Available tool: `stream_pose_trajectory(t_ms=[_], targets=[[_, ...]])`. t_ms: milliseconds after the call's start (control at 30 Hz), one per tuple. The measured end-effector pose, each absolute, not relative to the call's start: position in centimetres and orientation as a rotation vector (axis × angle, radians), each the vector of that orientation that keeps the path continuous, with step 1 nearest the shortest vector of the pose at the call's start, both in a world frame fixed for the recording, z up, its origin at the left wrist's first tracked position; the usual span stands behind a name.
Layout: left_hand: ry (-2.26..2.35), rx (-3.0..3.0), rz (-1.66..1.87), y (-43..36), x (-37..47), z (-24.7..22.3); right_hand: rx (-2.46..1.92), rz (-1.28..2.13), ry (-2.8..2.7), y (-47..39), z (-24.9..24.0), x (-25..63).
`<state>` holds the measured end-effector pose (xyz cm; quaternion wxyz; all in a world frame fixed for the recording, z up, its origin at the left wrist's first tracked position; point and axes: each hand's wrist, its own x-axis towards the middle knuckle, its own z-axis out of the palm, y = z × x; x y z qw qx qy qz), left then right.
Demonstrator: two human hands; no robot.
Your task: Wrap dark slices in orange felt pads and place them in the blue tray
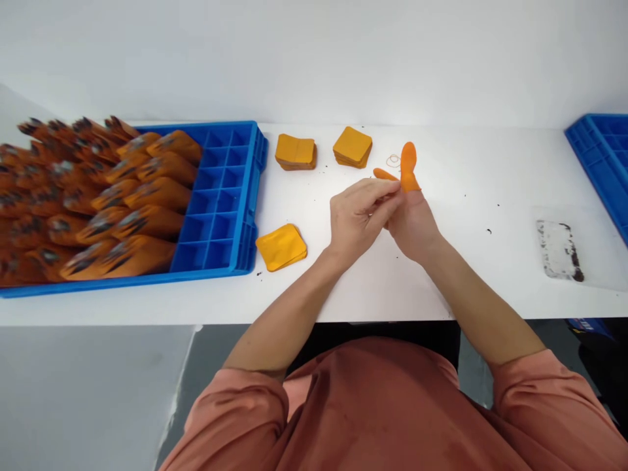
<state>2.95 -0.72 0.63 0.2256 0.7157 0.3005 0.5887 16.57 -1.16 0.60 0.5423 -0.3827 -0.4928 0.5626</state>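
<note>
My right hand (415, 226) is raised over the white table, its thumb stretched upward inside an orange finger cot (409, 167). A second orange finger cot (385, 174) covers a fingertip of that hand, pointing left; its other fingers are hidden behind my left hand. Thumb and fingers of my left hand (360, 212) are pinched together against the right hand, at the lower edge of the thumb's cot. Just beyond the hands lies a thin looped band (393, 161) on the table.
Yellow-orange stacks of flat pouches lie at the back left (296, 152), back middle (352, 147) and nearer left (281, 247). A blue divided crate (249, 196) holds many filled orange pouches (161, 190). Another blue crate (596, 163) stands right, near a clear bag with dark crumbs (559, 250).
</note>
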Motion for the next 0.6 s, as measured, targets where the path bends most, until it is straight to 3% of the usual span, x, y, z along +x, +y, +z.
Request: stream_pose_trajectory(t_ms=[267,600], targets=[[1.012,2.104,1.56,-0.6,2.6,0.5,-0.845,1.622,-0.962,-2.2,1.4,14.3],[0.987,2.134,1.603,-0.9,2.5,1.3,-0.899,1.541,-0.946,-2.8,1.5,13.4]])
